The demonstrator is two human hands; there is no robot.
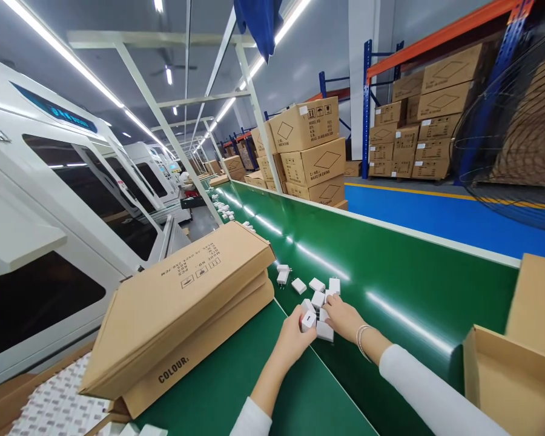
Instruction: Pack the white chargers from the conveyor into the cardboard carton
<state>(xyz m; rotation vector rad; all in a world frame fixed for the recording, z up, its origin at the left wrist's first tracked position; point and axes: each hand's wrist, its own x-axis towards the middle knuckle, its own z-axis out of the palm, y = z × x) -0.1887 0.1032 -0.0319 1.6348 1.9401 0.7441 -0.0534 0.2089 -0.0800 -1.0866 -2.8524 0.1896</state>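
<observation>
White chargers (317,284) lie in a loose cluster on the green conveyor belt (390,260), around both hands. My left hand (295,336) is closed on a white charger (308,321), whose port faces up toward me. To its right, my right hand (340,315) reaches into the cluster with its fingers bent over a charger at their tips. Another charger (325,330) lies just below, between the hands. A few more chargers (283,274) rest farther up the belt.
Flat cardboard boxes (186,297) are stacked left of my hands. An open carton (508,375) stands at the lower right. A tray of white chargers (59,399) is at the lower left. Machines (72,181) line the left side; stacked cartons (313,163) stand beyond the belt.
</observation>
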